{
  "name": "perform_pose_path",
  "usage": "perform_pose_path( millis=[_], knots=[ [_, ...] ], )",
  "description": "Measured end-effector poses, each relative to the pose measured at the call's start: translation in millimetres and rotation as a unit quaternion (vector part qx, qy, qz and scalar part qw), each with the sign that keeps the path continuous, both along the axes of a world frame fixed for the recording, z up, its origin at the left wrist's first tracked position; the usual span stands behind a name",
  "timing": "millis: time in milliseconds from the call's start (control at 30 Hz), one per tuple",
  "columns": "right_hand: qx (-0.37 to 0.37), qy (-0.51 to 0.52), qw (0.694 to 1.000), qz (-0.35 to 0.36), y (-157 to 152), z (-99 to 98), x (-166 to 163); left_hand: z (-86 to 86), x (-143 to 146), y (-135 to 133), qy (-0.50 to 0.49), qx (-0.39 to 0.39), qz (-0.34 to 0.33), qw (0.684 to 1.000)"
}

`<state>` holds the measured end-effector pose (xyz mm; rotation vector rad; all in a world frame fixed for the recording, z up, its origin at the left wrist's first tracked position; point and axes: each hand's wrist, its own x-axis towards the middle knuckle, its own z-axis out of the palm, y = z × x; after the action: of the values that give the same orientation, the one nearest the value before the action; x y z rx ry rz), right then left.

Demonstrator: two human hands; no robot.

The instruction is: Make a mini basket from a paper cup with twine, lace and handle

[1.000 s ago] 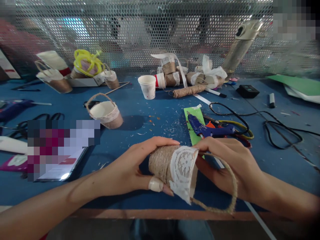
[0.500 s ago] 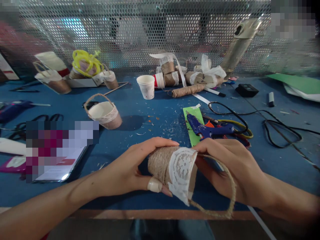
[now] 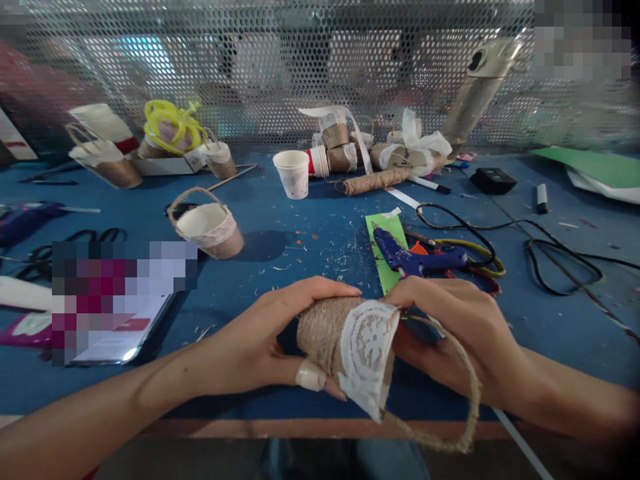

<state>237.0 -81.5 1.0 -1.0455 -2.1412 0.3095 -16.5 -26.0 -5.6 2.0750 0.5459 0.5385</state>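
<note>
Above the front edge of the table, a small twine-wrapped cup basket (image 3: 327,333) lies on its side in the air, its mouth facing right. White lace (image 3: 369,340) runs around its rim, and a twine handle (image 3: 473,393) loops out to the right. My left hand (image 3: 285,340) is closed around the base, with a bandage on the thumb. My right hand (image 3: 450,333) grips the rim by the upper end of the handle; its fingertips are partly hidden behind the cup. Just beyond my right hand, a blue glue gun (image 3: 415,257) rests on a green card (image 3: 387,233).
Another small basket (image 3: 215,233) and a plain paper cup (image 3: 293,175) stand farther back. A twine roll (image 3: 376,181) lies before several wrapped cups. At left is a phone (image 3: 135,333); black cable (image 3: 565,267) winds across the right. A perforated metal screen (image 3: 280,73) closes the back.
The held basket has shifted slightly right and turned a little, and its handle loop swings lower and farther right. Both hands keep their hold.
</note>
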Motion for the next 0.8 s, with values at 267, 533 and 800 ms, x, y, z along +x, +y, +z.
perform_pose_path(
  millis=[267,533,800],
  knots=[
    [0.011,0.020,1.000,0.004,1.9,-5.5,0.8,0.0,-1.1,0.5,-0.015,-0.006,0.006,1.000],
    [0.027,-0.005,0.999,-0.028,-0.2,-7.2,-0.1,1.4,-1.7,1.0,-0.013,0.003,0.009,1.000],
    [0.039,-0.007,0.999,-0.019,0.4,-7.9,-0.2,-0.7,-0.6,-2.5,-0.001,0.006,0.008,1.000]
  ],
)
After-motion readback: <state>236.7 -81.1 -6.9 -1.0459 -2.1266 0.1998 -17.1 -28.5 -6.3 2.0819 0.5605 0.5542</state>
